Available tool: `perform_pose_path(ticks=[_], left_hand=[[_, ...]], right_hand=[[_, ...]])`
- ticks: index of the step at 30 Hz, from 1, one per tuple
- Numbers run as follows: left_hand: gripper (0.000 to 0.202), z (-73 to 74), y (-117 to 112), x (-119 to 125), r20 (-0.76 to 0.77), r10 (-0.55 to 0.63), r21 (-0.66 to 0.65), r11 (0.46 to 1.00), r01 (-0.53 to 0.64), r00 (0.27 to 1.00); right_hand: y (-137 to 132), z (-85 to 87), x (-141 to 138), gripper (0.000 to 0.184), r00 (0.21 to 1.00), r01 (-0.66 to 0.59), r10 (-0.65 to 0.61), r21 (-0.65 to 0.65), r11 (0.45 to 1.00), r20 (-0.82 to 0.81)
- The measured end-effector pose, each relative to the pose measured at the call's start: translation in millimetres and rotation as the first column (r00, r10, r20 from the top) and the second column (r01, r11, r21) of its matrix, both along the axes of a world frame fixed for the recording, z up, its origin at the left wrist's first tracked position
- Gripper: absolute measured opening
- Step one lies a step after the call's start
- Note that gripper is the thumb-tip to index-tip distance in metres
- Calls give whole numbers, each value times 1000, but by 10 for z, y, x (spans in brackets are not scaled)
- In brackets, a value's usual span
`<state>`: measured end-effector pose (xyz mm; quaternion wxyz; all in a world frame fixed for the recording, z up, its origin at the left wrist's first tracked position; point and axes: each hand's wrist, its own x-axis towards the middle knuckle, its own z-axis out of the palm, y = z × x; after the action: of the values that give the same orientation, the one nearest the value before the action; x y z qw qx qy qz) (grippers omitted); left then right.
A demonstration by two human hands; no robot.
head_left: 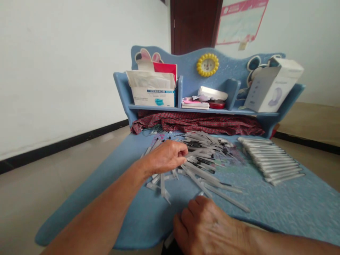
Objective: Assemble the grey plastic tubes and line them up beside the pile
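Observation:
Over the left part of a loose pile of pen parts (204,173), my left hand (168,154) is closed, thumb and fingers pinched together. A translucent pen barrel (193,153) lies right at its fingertips; whether the fingers grip it I cannot tell. My right hand (205,225) is wrapped round a slim pen (200,193) at the near edge of the table, and just a whitish end shows above the fist. The pile mixes frosted barrels, black pieces and thin refills. To the right, several whitish pens (271,161) lie side by side in a row.
The blue table (140,219) has a raised shelf at the back. On it stand a mask box (154,96), papers (195,105), a red round tin (217,105) and a white carton (275,85). A checked cloth (196,122) lies under the shelf. A yellow clock (207,65) is above.

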<state>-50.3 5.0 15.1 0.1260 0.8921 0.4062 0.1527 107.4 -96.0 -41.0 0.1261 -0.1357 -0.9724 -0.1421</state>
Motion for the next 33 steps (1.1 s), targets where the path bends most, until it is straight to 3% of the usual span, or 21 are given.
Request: perform_pose_path(ticks=[8,17,24,27,30,33], left_hand=[[10,55,22,-5,109,136,7,990,-138,985],[8,38,33,-10,130,146,20,988,-150,981],[6,37,26,-8,111,159,60,984,-166,981],[7,28,29,-12,107,154,61,985,-161,982],[6,22,29,-8,105,152,65,985,-159,983],[6,19,25,-1,114,138,87,985,-148,984]], right_hand=[[95,173,-50,9,1000,22,-22,30,999,6],[149,139,-79,9,997,69,-71,59,996,26],[176,200,186,6,989,150,-151,-48,987,-8],[338,292,415,11,933,359,-354,-121,926,60],[577,373,592,18,797,602,-572,-176,779,196],[776,413,654,21,736,673,-630,-174,719,248]])
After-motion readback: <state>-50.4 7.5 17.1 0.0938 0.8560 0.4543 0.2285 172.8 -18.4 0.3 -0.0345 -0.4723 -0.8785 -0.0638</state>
